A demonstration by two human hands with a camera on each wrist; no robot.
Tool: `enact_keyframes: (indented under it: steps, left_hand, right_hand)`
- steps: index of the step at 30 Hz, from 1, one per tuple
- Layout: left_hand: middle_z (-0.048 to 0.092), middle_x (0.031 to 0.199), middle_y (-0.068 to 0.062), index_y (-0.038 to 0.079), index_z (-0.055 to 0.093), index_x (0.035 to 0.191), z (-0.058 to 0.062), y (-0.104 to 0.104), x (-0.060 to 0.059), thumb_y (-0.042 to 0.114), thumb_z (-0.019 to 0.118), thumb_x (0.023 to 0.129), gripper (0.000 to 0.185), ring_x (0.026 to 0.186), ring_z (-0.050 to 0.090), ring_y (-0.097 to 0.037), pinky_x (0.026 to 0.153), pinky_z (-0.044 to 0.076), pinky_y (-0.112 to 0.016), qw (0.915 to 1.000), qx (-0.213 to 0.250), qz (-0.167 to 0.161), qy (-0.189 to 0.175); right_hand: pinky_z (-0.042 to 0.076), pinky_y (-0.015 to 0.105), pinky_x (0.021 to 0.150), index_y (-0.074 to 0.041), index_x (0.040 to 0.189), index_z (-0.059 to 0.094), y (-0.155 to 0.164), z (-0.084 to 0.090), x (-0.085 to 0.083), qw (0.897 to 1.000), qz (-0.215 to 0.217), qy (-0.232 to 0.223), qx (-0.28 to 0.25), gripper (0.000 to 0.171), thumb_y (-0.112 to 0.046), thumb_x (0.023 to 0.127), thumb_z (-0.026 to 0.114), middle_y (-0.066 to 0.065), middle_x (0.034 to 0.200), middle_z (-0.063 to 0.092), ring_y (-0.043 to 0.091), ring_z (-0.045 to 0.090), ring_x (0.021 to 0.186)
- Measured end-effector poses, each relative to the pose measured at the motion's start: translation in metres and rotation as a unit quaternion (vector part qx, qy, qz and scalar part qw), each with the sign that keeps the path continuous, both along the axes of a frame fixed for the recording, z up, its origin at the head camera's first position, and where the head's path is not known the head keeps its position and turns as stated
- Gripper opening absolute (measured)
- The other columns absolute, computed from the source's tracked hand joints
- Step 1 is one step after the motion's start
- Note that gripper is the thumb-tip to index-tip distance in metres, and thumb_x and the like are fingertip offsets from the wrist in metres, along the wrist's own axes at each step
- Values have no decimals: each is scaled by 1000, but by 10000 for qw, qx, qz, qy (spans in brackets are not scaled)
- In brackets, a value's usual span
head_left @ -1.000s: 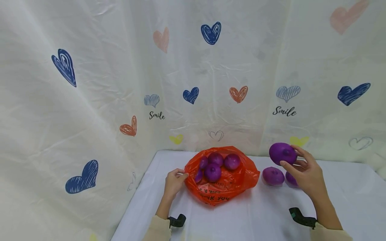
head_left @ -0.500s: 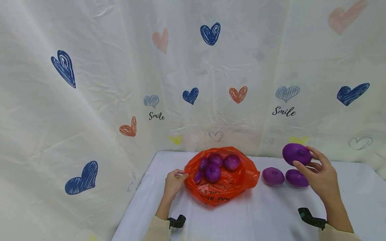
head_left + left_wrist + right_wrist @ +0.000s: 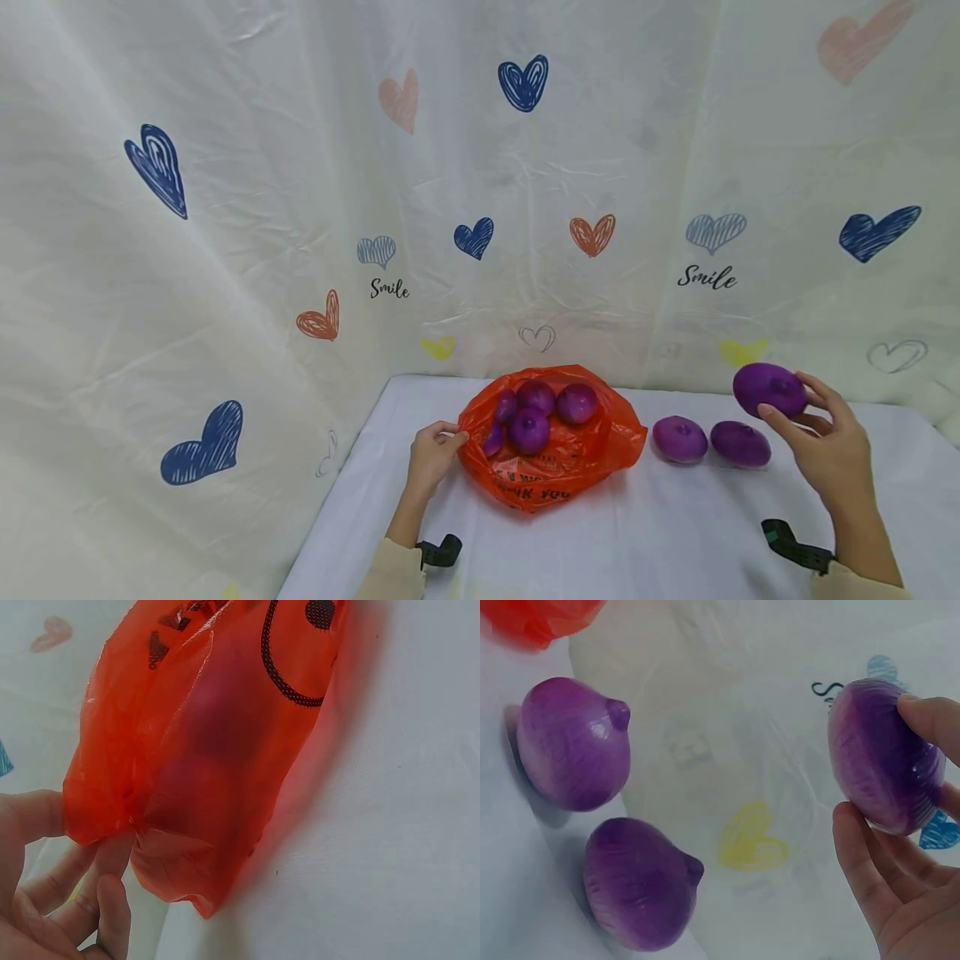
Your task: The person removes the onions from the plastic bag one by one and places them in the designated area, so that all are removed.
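An orange plastic bag (image 3: 555, 450) lies open on the white table (image 3: 637, 542) with several purple onions (image 3: 529, 428) inside. My left hand (image 3: 433, 454) pinches the bag's left edge (image 3: 112, 817). My right hand (image 3: 821, 446) holds one purple onion (image 3: 769, 388) in the air at the right, fingers curled round it (image 3: 885, 765). Two more purple onions (image 3: 678, 438) (image 3: 740, 442) lie on the table just right of the bag, below and left of the held one. They show in the right wrist view too (image 3: 574, 742) (image 3: 641, 881).
A white cloth backdrop (image 3: 480, 183) with printed hearts and "Smile" words hangs close behind the table and along its left side. Bare tablecloth lies in front of the bag and to the right of the two loose onions.
My right hand has carried the held onion to the right, past the two onions on the table. The left hand and the bag have stayed put.
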State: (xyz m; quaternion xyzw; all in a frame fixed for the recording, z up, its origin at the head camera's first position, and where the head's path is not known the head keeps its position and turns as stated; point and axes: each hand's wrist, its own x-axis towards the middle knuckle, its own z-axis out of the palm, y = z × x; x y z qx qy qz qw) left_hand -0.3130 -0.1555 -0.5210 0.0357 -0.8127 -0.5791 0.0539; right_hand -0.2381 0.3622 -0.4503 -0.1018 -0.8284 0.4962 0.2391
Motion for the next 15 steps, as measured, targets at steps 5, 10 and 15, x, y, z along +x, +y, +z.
enact_keyframes:
  steps: [5, 10, 15]
  left_hand:
    - [69, 77, -7, 6, 71, 103, 0, -1, 0, 23, 72, 94, 19, 67, 56, -21, 60, 47, -26, 10000, 15, -3, -19]
    - [69, 76, -6, 6, 72, 103, -1, -1, 0, 23, 72, 93, 20, 68, 58, -24, 60, 47, -26, 10000, 6, -8, -7]
    - [69, 76, -7, 7, 72, 103, -1, -1, 0, 24, 72, 94, 20, 67, 57, -22, 59, 46, -26, 10000, -48, -15, -17]
  right_hand:
    - [43, 10, 61, -45, 156, 35, 11, -8, 0, 9997, -171, -148, -108, 79, -31, 91, 77, -12, 132, 47, -26, 50, 84]
    - [39, 10, 60, -52, 155, 29, 23, -15, 0, 9973, -388, -598, -166, 80, -40, 91, 75, 8, 153, 38, -24, 43, 83]
    - [38, 8, 59, -53, 156, 26, 31, -21, -3, 9942, -558, -873, -283, 80, -44, 92, 73, 18, 163, 29, -19, 39, 85]
